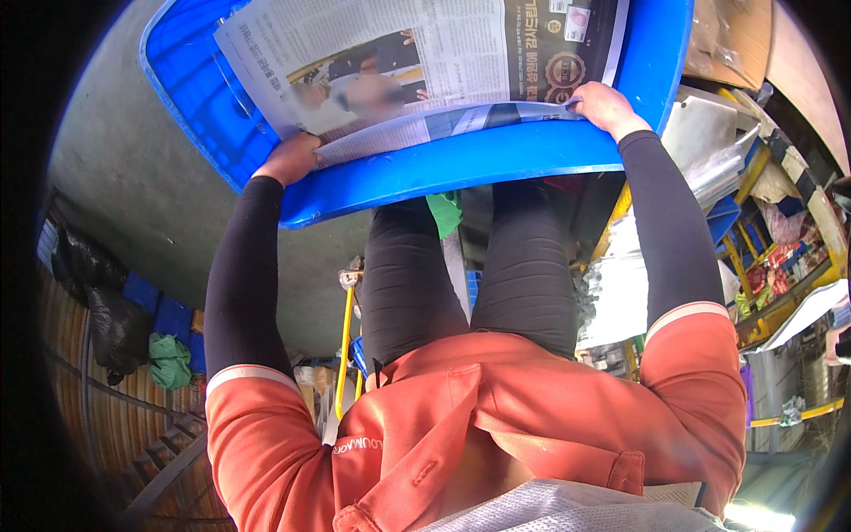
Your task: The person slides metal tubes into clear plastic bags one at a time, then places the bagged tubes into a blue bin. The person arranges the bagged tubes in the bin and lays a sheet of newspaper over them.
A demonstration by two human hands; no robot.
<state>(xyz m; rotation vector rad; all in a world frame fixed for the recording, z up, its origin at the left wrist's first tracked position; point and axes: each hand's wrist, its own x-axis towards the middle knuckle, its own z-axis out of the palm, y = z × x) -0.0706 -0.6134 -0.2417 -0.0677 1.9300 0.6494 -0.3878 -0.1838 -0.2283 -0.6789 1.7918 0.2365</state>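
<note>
A sheet of newspaper (461,53) lies spread inside a blue plastic crate (461,164) in front of me. Its near edge is folded up into a long strip along the crate's near wall. At the left end of that strip, my left hand (291,160) is closed on the paper. Pinching the right end is my right hand (607,108), close to the crate's right side. The fingertips of both hands are partly hidden by the paper. The crate's far side runs out of the picture.
Black bags (111,328) and a green bag (170,361) sit at the left by a corrugated wall. A yellow metal frame (344,346) stands beside my legs. On the right are a cardboard box (740,40), clear plastic wrap (714,173) and cluttered shelving.
</note>
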